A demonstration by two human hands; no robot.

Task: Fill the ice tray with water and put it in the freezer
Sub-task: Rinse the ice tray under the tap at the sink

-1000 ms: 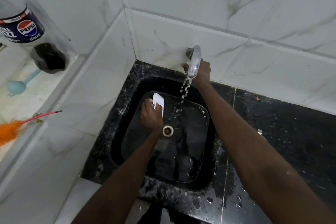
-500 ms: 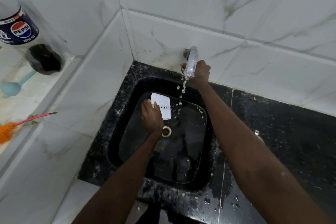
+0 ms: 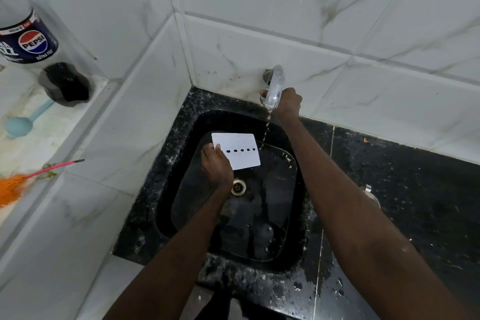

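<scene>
A white ice tray (image 3: 237, 150) hangs over the black sink (image 3: 181, 143), its flat pale face turned up with a row of small dark holes across the middle. My left hand (image 3: 217, 167) grips it by its left end. A thin stream of water (image 3: 265, 131) falls from the clear tap (image 3: 274, 87) just past the tray's right edge. My right hand (image 3: 288, 102) is curled round the tap's handle behind the spout, which is mostly hidden.
The drain (image 3: 238, 186) sits under my left wrist. A wet black counter (image 3: 405, 189) runs to the right. On the left ledge stand a Pepsi bottle (image 3: 31, 41), a blue scoop (image 3: 18, 125) and an orange duster (image 3: 15, 184).
The tray has swung from edge-on to showing its broad face and moved right, toward the falling water. The splashing flow has thinned to a narrow stream.
</scene>
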